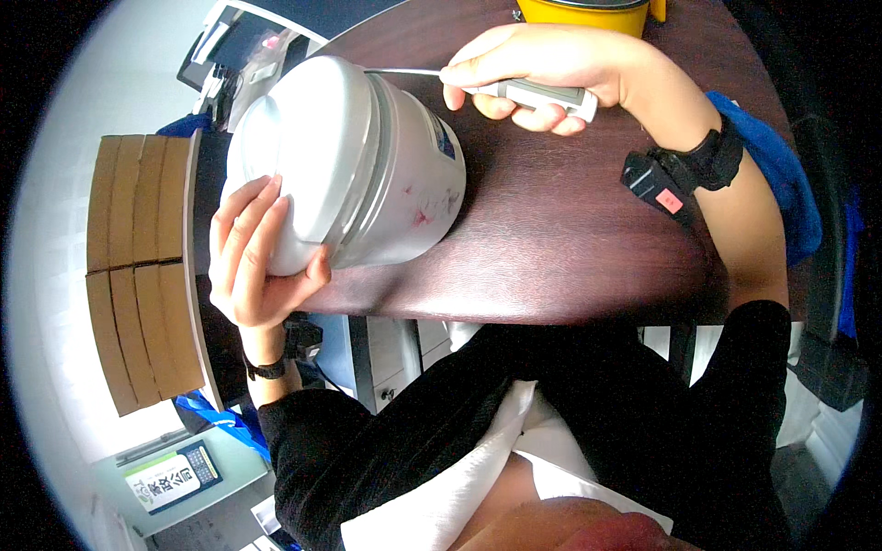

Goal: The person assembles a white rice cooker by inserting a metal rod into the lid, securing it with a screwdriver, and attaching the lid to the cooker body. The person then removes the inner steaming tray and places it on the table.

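A white plastic bucket (pixel 413 179) with a domed white lid (pixel 303 138) is on the dark wooden table (pixel 588 230), its lid toward the left. Reddish smears mark its side. My left hand (pixel 253 253) grips the lid at its near edge, fingers over the top and thumb at the rim. In my right hand (pixel 528 78) is a screwdriver (pixel 537 95) with a grey and white handle, fingers wrapped round it. Its thin metal shaft points left and its tip meets the far side of the lid's rim; the very tip is hidden there.
A yellow container (pixel 588 14) stands at the table's far edge. Left of the bucket are stacked brown cardboard boxes (pixel 142 266) and, farther back, a clear plastic bag (pixel 262 69). A blue cloth-like thing (pixel 767 174) lies behind my right forearm. The table's curved edge runs close to my body.
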Tool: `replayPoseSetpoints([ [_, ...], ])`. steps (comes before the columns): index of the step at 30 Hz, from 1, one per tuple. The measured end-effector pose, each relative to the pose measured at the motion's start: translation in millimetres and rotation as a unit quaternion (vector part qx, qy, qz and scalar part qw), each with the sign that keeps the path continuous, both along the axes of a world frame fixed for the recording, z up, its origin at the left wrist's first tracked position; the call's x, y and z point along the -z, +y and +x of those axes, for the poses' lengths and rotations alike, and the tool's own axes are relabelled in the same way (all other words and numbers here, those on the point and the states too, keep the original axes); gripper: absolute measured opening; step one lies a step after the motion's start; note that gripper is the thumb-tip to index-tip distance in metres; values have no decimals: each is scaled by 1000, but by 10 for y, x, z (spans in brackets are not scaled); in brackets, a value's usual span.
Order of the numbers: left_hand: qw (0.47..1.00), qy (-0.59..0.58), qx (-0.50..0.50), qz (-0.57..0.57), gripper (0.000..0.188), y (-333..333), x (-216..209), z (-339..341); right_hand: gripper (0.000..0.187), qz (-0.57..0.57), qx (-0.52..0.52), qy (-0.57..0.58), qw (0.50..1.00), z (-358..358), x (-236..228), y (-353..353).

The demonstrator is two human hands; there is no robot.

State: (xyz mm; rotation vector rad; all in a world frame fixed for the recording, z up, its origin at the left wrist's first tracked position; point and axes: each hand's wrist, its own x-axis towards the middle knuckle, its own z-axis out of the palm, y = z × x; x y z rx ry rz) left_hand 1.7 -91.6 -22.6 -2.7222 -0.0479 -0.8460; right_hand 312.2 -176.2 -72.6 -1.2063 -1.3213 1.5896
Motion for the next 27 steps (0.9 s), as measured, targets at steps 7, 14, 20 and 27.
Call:
replayPoseSetpoints([
  [7,1000,9,-4,9,41,-22,-63,13,29,120,22,-429,895,-192,-243,23],
  [14,999,5,51,-18,41,99,-263,27,23,423,69,-498,754,-74,181,213],
  [20,998,-16,67,-6,39,183,-412,1,19,382,105,-530,750,-218,105,120],
  [27,997,-16,70,-20,35,265,-579,-11,20,436,96,-565,694,-298,-149,-94],
])
